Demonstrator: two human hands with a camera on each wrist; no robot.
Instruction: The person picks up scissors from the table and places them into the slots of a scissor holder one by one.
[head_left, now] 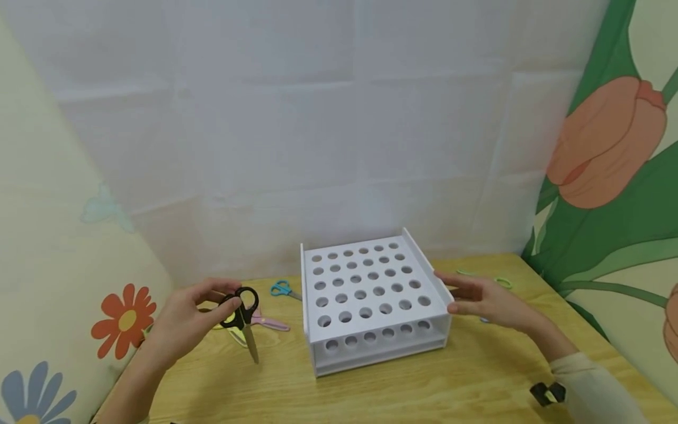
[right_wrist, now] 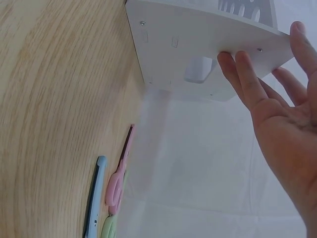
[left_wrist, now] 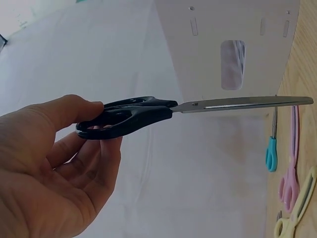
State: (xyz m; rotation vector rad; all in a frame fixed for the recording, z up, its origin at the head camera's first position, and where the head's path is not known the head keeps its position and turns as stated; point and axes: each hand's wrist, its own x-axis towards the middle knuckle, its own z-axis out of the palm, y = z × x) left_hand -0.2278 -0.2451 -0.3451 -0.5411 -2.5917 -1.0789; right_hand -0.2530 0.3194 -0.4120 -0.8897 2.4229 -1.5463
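Note:
My left hand pinches a pair of black-handled scissors by the handle loops, thumb against fingers. Their closed metal blades point down in the head view, above the table left of a white rack. That rack has a top sheet with rows of round holes, a second holed layer below, and side walls. My right hand is at its right wall, fingers fairly straight. In the right wrist view, fingertips touch that side wall near its oval cutout, with nothing gripped.
Turquoise scissors, pink scissors and pale yellow scissors lie left of the rack on the wooden table. Right of it lie pink scissors, a light blue tool and a green handle. White cloth hangs behind.

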